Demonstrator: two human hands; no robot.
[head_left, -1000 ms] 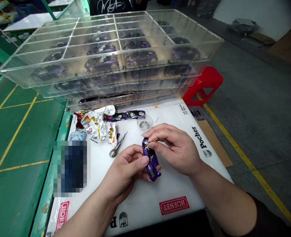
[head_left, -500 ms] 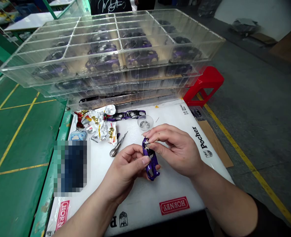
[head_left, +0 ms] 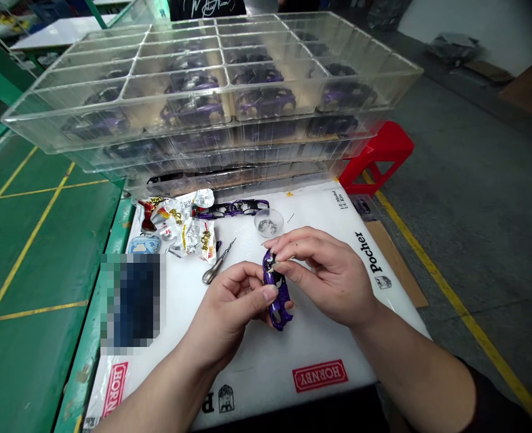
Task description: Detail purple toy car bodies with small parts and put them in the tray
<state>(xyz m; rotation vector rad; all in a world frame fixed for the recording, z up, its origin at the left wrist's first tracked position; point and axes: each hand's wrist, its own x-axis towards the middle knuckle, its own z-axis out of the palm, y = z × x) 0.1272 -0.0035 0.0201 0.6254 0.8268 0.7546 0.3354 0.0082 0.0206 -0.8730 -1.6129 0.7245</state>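
A purple model car body [head_left: 280, 305] is tilted on end above the white work surface, gripped between the thumb and fingers of my left hand [head_left: 239, 297]. At the upper end of the body, my right hand [head_left: 322, 267] has thumb and index finger pinched close together. Whatever lies in that pinch is too small or hidden to make out. Just beyond my hands stands a small clear dish [head_left: 268, 224] with tiny silvery parts in it. To the left lies a metal-handled pointed tool [head_left: 218, 263], its tip aimed away from me.
Stacked clear compartment trays [head_left: 230, 126] holding purple car bodies fill the far side. More purple bodies [head_left: 234, 208] lie before them. Crumpled snack wrappers [head_left: 185, 225] and a light blue item [head_left: 144, 245] sit at the left. A red stool [head_left: 378, 156] stands behind right.
The view has shifted slightly. My right fingertips are still at the upper end of the car body, with only a small change in their pose. My left hand keeps its hold.
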